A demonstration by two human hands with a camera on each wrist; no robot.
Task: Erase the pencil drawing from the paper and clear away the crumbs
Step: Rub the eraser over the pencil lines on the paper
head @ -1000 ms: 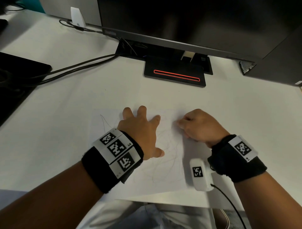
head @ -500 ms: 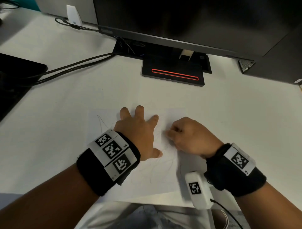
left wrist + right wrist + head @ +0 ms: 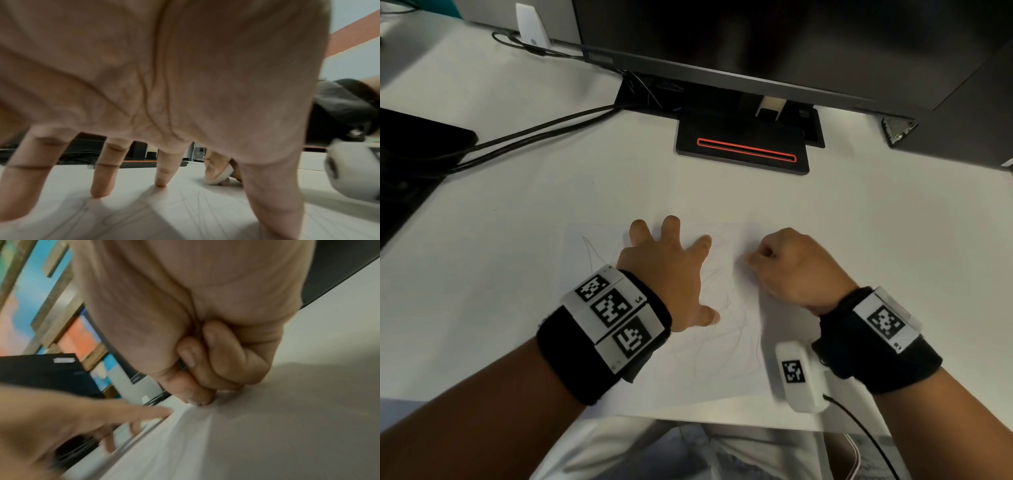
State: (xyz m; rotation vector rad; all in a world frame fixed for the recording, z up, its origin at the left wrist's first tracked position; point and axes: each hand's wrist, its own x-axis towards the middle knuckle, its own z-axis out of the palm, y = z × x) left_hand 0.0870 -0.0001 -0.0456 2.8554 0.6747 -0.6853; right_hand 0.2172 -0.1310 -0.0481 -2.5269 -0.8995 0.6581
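Left hand [image 3: 666, 274] spread flat on the paper [image 3: 709, 363]; right hand [image 3: 791, 270] pinches what looks like a white eraser [image 3: 223, 176].

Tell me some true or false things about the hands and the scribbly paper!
1. The left hand presses spread fingers on the paper. True.
2. The right hand lies flat and open. False: its fingers are curled, pinching a white eraser.
3. All the pencil lines are gone. False: faint scribbles still show on the sheet.
4. The eraser touches the paper. True.
5. The monitor stand sits on the paper. False: it stands further back on the desk.
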